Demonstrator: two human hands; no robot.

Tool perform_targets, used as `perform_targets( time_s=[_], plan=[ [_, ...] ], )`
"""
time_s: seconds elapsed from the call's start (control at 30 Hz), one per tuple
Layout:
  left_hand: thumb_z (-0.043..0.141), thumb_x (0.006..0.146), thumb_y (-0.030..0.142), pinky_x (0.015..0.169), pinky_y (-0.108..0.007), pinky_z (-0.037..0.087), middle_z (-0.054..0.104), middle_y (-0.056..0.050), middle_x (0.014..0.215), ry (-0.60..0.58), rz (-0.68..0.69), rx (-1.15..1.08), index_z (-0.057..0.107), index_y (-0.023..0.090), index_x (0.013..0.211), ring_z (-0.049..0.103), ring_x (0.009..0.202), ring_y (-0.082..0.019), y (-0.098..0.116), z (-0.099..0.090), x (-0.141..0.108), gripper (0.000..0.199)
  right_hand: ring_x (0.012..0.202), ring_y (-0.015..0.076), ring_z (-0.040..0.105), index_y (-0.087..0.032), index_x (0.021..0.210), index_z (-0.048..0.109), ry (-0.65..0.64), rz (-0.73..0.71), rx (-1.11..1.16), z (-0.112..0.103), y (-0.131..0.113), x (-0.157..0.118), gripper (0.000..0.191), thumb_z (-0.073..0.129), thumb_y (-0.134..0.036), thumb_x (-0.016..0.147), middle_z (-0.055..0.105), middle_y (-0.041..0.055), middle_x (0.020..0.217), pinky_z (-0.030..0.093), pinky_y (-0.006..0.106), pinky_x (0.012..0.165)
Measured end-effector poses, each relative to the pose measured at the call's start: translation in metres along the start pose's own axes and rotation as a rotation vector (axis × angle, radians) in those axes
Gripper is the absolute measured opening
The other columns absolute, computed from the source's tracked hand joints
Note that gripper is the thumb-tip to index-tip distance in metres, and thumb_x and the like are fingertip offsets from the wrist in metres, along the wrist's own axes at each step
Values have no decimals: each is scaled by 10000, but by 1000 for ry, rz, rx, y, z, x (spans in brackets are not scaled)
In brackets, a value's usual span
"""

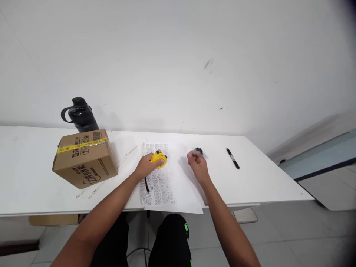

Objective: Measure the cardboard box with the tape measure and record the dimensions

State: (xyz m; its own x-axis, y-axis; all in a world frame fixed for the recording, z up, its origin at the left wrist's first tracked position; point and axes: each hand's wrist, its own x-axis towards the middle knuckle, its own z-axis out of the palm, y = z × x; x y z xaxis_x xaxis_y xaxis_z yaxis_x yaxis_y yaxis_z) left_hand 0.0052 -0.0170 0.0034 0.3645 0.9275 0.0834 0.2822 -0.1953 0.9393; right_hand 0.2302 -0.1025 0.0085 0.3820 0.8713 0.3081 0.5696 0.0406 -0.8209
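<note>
My left hand (146,165) is wrapped round a yellow tape measure (159,158), held over the printed side of a paper sheet (161,185). A black strap hangs below this hand, over the paper. To the right, my right hand (197,163) has its fingers curled together above the right edge of the paper. Whether anything is between those fingers is too small to tell. Just behind them a small blue and black object (198,150) shows, partly hidden by the hand.
A taped cardboard box (86,159) stands at the left on the white table (264,178), with a black bottle (82,116) behind it. A black pen (233,158) lies at the right. The wall rises behind the table.
</note>
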Motion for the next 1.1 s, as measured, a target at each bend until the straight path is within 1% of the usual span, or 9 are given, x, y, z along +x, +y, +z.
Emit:
perform_targets(
  time_s=[0.07,0.13,0.23,0.37,0.6,0.73,0.87,1.0,1.1],
  plan=[
    [725,635,545,501,-257,286,524,8,630,-12,12,46,566,205,670,451,556,-145,2,0,0,377,587,162,490,-214,752,575,-174,-35,165,7,-4,-6,433,396,-575,912,496,-14,596,407,283,582],
    [721,637,556,521,-266,288,521,6,633,-20,25,102,549,211,663,452,568,-153,5,0,-1,386,554,151,460,-213,759,588,-336,-51,243,17,-6,-15,490,314,-575,942,467,-24,563,394,282,576],
    [694,661,580,539,-272,287,519,5,640,-30,31,175,526,214,667,457,582,-159,8,1,-2,402,582,152,492,-206,806,606,-403,-44,253,28,-8,-23,489,294,-552,955,512,-17,580,407,283,612],
    [691,653,592,520,-266,266,496,12,625,-22,39,198,509,205,660,437,565,-145,10,3,-2,429,574,148,481,-209,565,496,-328,-14,157,29,-8,-23,470,448,-539,896,507,-10,551,387,273,583],
    [669,698,585,586,-263,384,554,19,766,-56,21,173,550,223,861,525,676,-155,8,4,-1,414,508,113,328,-215,539,333,-340,-66,179,33,-2,-23,465,488,-482,887,346,-45,518,260,269,506],
    [721,695,496,688,-276,459,572,-28,1029,84,38,-6,448,253,1115,588,843,-165,1,8,2,557,513,115,337,-215,535,334,-349,-84,170,34,-2,-24,463,482,-467,893,359,-41,521,269,272,511],
    [683,736,509,657,-274,468,548,-15,956,122,7,-21,393,252,1114,584,787,-151,-3,9,3,542,526,127,412,-211,534,423,-338,-97,95,30,-5,-25,466,466,-495,901,446,-25,525,324,272,525],
    [674,749,480,705,-288,486,551,-18,1028,114,46,-5,406,275,1168,599,828,-154,0,8,2,538,668,176,581,-207,687,616,-151,-87,30,29,-4,-24,380,509,-512,885,629,20,669,440,285,631],
    [654,767,461,721,-296,499,556,-20,1052,94,64,-2,435,293,1216,608,833,-158,2,8,2,527,836,203,645,-202,1065,643,41,-163,41,34,1,-22,326,524,-452,892,695,79,981,498,323,758]
  ],
)
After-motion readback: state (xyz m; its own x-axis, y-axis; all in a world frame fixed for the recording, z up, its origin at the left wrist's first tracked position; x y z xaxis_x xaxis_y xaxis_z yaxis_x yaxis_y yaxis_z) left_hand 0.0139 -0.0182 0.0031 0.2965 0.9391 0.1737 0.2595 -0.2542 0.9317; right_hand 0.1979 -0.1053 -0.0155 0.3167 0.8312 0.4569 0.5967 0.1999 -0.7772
